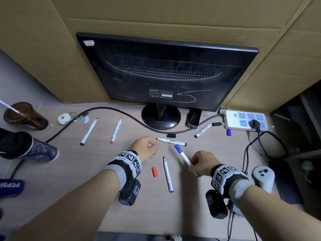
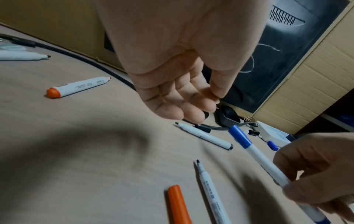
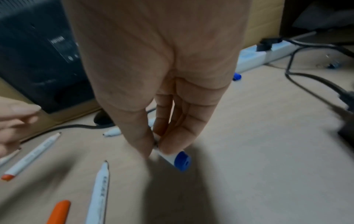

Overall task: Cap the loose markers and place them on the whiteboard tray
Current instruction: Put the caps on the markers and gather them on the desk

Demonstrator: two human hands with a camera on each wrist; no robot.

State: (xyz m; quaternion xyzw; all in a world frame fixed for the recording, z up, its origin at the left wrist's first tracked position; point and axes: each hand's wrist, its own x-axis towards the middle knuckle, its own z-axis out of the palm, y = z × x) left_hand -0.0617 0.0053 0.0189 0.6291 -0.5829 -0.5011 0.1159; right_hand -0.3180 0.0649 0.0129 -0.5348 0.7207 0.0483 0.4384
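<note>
Blue-capped white marker [image 1: 183, 155] held tilted above the desk. Uncapped markers [image 1: 168, 174] scattered flat around it. Loose orange cap [image 1: 154, 172] lying beside one.

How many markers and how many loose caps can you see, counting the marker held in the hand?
Markers: 6
Loose caps: 4
Total: 10

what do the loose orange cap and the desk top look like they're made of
Loose orange cap: probably moulded plastic, with a smooth, even colour and a slight sheen. Pale beige desk top: looks like wood-grain laminate, matte, with faint straight streaks; whether it is real wood cannot be told.
</note>
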